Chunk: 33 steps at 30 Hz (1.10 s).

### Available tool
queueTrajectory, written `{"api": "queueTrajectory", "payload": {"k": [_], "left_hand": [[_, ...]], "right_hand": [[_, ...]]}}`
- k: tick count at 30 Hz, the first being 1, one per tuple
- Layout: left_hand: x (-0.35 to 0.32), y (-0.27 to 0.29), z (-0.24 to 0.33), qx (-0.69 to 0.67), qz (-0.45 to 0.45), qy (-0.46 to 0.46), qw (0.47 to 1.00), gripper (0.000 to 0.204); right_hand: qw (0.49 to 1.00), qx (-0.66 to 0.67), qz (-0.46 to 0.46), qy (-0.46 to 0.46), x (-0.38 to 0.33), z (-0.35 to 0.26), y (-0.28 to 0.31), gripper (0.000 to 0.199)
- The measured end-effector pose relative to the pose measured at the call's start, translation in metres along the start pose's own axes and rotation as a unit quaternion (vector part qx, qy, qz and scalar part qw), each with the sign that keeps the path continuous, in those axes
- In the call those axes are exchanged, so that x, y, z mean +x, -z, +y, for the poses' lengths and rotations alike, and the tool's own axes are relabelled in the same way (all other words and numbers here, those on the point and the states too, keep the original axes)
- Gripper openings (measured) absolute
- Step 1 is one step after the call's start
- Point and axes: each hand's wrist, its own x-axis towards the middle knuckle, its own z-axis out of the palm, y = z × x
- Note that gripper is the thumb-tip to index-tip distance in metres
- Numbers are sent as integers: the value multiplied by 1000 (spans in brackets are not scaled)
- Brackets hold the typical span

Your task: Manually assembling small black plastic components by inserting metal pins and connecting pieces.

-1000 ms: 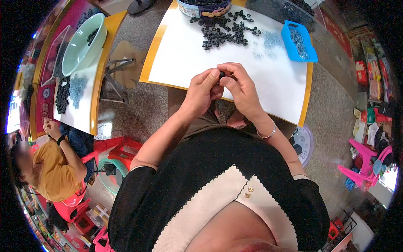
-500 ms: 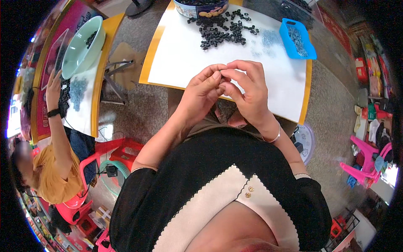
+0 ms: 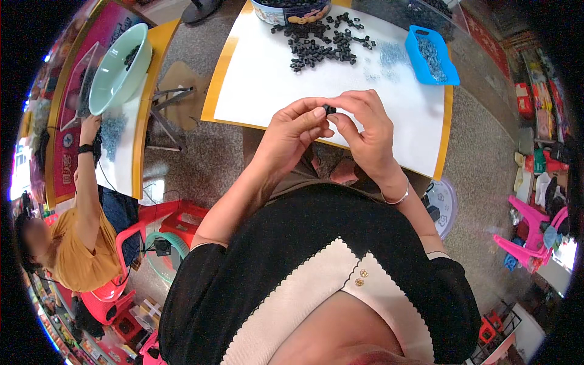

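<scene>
Above the near edge of the white-topped table (image 3: 261,97), a small black plastic part (image 3: 329,109) is pinched by my left hand (image 3: 289,131) between thumb and fingertips. My right hand (image 3: 368,131) meets it from the other side, its index finger and thumb closed at the part. Whether a smaller piece sits between the right fingertips cannot be made out. Beyond my hands lies a loose pile of similar black parts (image 3: 322,52). Farther right are scattered tiny clear or silvery pieces (image 3: 392,55), beside a blue plastic tray (image 3: 452,74) holding more of them.
A round tin (image 3: 286,15) with black parts stands at the table's far edge. On the left, a co-worker (image 3: 85,243) in a mustard top reaches over another table with a pale green basin (image 3: 103,91). A red plastic chair (image 3: 182,219) and a pink stool (image 3: 529,237) flank me.
My right hand has turned and shifted slightly right, so the black part between my fingertips shows more. The co-worker's hand has moved away from the basin's near rim, farther onto their table.
</scene>
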Motion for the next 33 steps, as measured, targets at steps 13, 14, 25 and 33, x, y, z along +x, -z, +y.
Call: {"api": "queueTrajectory", "payload": {"k": [13,14,25,33], "left_hand": [[-1,0,-7,112,24,-73,991,24],[-2,-1,-7,121,27,-76,989,24],[-3,-8,-2,121,14,-99,988,24],[-5,-11,2,186,13,-116,976,23]], "right_hand": [[991,-84,-21,98,1,8,6,16],[990,-92,-22,108,1,10,5,17],[998,-33,-29,41,2,8,5,15],[985,-118,-72,99,8,9,14,13]]}}
